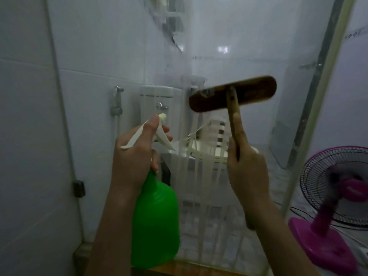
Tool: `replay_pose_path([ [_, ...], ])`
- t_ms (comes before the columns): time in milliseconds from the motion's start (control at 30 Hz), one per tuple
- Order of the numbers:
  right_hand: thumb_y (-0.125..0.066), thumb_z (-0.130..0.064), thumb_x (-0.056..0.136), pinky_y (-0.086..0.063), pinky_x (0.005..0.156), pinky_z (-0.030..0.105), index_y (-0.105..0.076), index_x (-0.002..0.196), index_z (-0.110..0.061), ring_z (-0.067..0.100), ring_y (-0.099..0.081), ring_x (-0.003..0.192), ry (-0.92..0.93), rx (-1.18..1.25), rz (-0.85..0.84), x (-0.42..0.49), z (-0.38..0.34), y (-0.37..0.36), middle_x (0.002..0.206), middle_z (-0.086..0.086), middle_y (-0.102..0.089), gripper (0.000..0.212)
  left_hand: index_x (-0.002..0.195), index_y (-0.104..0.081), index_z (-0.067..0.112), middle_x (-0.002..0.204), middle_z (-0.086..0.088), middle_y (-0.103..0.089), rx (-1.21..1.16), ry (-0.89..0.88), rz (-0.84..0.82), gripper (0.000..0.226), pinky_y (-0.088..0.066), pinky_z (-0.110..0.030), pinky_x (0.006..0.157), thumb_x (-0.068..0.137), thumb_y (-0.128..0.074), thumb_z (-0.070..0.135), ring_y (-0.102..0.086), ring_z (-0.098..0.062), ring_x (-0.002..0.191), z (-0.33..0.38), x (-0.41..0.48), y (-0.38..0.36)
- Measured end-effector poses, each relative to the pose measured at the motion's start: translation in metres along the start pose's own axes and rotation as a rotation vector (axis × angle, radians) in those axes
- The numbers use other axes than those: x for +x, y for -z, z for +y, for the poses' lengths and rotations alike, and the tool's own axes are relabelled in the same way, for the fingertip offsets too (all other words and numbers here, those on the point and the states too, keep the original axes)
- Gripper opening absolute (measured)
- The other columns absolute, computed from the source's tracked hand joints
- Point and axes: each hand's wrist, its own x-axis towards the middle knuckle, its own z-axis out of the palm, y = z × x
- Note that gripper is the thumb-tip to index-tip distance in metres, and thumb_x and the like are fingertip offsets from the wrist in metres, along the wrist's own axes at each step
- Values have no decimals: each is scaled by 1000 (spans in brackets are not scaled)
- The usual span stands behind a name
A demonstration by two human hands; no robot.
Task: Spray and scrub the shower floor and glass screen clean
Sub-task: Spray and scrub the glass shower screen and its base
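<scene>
White-tiled bathroom; streaky clear glass shower screen [219,46] fills centre. Left hand [137,150] at 7 o'clock, fingers curled round the trigger of a green plastic spray bottle [155,216], nozzle aimed at the glass. Right hand [247,164] at 4 o'clock grips a brown wooden long-handled scrub brush [233,94], index finger straight along the handle, likely for pressure; head on the glass at 1 o'clock.

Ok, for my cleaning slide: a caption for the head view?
Left hand grips a green spray bottle; right hand holds a wooden brush up to the streaked glass screen.
</scene>
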Motion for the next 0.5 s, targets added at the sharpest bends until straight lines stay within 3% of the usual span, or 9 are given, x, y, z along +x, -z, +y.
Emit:
replay_pose_path([
  [133, -39, -23, 104, -34, 39, 27, -12, 153, -31, 11, -35, 40, 47, -39, -11, 21, -1, 1, 55, 3, -42, 56, 81, -75, 16, 78, -1, -78, -43, 27, 66, 32, -36, -21, 36, 102, -57, 33, -53, -38, 62, -4, -29, 6],
  [267, -40, -24, 104, -35, 32, 30, -1, 151, -41, 13, -39, 34, -46, -117, -186, -71, 23, 13, 47, 0, -42, 64, 81, -76, 19, 77, 3, -78, -10, 19, 61, 31, -38, -20, 36, 101, -59, 35, -54, -35, 58, 0, -40, 6],
  [367, -35, -26, 105, -25, 36, 20, -2, 151, -39, 7, -36, 38, 11, -139, -182, -47, 9, 6, 54, -2, -42, 59, 73, -75, 17, 68, 1, -75, 64, 6, 89, 36, -38, -20, 37, 99, -61, 38, -50, -21, 40, 2, -47, 8],
  [433, -32, -29, 105, -35, 39, 26, -6, 153, -38, 12, -42, 42, 95, -163, -174, 1, -13, -1, 63, 2, -48, 55, 69, -74, 20, 64, 1, -73, 96, -10, 120, 36, -41, -21, 40, 98, -62, 39, -50, -10, 37, 4, -53, 6],
  [500, -31, -30, 105, -46, 41, 32, -7, 154, -37, 14, -46, 43, 155, -172, -153, 30, -21, -5, 63, 4, -50, 55, 67, -73, 27, 63, 7, -72, 127, -15, 160, 35, -47, -22, 47, 97, -64, 41, -58, -4, 46, 5, -57, 4],
])
